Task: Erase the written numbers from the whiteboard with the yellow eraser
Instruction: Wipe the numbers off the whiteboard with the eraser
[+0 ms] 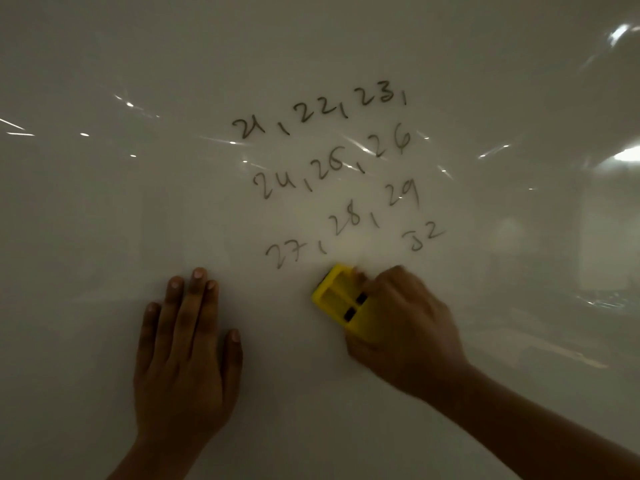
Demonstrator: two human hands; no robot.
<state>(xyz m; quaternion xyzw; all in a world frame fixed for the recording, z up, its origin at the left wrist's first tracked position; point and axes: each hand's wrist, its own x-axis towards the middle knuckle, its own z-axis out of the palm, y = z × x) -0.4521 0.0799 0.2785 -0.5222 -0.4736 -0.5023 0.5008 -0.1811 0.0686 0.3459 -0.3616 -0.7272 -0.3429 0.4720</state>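
Eraser (343, 299) clamped in right hand (401, 327), fingers wrapped round its far side, thumb hidden. Pressed flat to board (104, 202), just below the 27 (282, 256) and left of the half-wiped 32 (424, 239). Left hand (183, 351) spread flat, fingers open, holding nothing, steadying. Looks light, rigid plastic shell, probably soft pad beneath; glossy surface, so likely easy glide. Best gripped across the long sides. Four rows of numbers (329, 161) to clear yet.

The smooth, glossy white whiteboard (104, 209) mirrors streaks of light; the blocky yellow eraser (341, 299) looks like hard, matt plastic.
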